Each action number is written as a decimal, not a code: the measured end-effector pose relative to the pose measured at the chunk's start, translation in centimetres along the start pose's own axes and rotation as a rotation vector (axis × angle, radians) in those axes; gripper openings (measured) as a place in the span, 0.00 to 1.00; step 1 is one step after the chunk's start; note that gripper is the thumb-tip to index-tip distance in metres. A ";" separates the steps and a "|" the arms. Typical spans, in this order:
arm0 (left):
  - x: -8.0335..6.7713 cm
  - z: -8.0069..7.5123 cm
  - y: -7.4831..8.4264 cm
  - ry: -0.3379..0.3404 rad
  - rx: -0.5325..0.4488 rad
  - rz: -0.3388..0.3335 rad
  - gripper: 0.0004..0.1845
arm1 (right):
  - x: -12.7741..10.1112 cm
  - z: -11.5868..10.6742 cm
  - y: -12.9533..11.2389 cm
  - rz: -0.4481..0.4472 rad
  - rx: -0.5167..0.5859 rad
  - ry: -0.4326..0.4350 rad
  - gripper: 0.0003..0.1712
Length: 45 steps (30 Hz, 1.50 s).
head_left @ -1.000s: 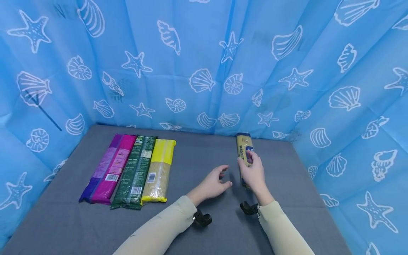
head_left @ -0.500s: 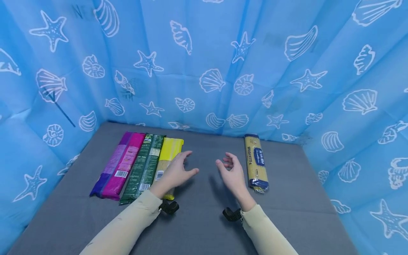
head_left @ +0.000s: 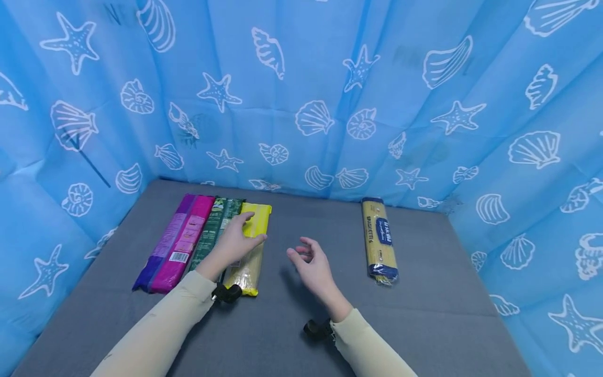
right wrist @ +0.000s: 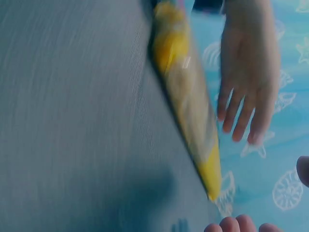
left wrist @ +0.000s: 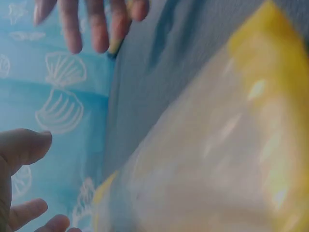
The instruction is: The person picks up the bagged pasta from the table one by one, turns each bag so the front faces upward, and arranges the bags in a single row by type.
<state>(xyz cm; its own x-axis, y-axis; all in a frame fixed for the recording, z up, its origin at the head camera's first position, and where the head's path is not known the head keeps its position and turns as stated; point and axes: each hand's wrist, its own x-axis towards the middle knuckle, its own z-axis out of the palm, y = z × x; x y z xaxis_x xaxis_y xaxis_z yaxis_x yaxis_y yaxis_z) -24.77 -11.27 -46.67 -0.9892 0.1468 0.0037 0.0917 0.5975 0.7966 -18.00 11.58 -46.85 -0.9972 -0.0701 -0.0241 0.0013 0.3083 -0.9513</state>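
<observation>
Above the yellow-topped pasta packet (head_left: 249,264) hovers my left hand (head_left: 232,243), fingers spread loosely with nothing in them. That packet fills much of the left wrist view, apart from the fingers. My right hand (head_left: 316,268) hangs over the grey cloth to the right of it, fingers relaxed and holding nothing. A dark green spaghetti packet (head_left: 207,238), partly hidden by the left hand, lies alongside the yellow one. The pink and purple packet (head_left: 176,246) is at the row's left end. Alone on the right lies a spaghetti packet with dark blue ends (head_left: 377,238).
A grey cloth (head_left: 424,319) covers the table. Blue curtains (head_left: 292,68) printed with white shells and starfish stand behind it and along both sides. Each wrist wears a black camera mount, such as the left one (head_left: 227,293).
The right hand has let go of the blue-ended spaghetti packet and moved left. My left hand has travelled left, to above the yellow packet. The packets lie where they were.
</observation>
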 end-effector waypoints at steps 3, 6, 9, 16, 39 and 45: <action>0.6 -0.7 -0.8 0.006 -0.024 -0.030 0.42 | -0.3 1.1 -0.4 0.055 0.104 -0.045 0.37; 1.3 -1.3 -1.6 -0.003 -0.031 -0.063 0.43 | -0.6 2.3 -0.7 0.087 0.134 -0.081 0.39; 2.0 -1.7 -2.3 -0.025 -0.018 -0.071 0.44 | -0.7 3.4 -0.7 0.103 0.108 -0.123 0.40; 3.0 -1.9 -3.3 -0.055 0.029 -0.049 0.42 | -0.6 5.5 -0.2 0.135 0.105 -0.211 0.42; 3.3 0.2 0.0 -0.182 0.250 -0.095 0.47 | -1.3 5.9 0.7 -0.025 -0.448 -0.265 0.55; 3.2 -0.5 -1.1 -0.163 0.103 -0.133 0.43 | -1.5 5.0 0.6 0.018 -0.404 -0.341 0.55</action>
<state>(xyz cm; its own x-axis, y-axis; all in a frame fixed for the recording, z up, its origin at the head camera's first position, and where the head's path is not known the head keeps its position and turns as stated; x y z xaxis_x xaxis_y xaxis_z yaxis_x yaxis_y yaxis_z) -28.08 -11.80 -47.22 -0.9625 0.1814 -0.2015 -0.0191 0.6960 0.7178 -16.11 7.12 -48.90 -0.9164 -0.3454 -0.2022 -0.0777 0.6490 -0.7568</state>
